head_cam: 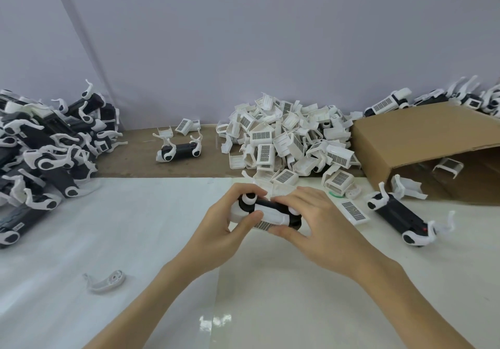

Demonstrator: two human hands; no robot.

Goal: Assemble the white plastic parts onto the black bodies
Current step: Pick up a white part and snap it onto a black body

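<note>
While both hands hold it above the desk, the black body sits mid-frame w/ a white plastic part on top. Left hand grips its left end, thumb on the white part; right hand pinches the right end, fingers curled over top. Part looks seated, prob. not fully. Pile of white parts behind; cardboard box at right.

Pile of bodies left, covers heap centre, box right.
</note>
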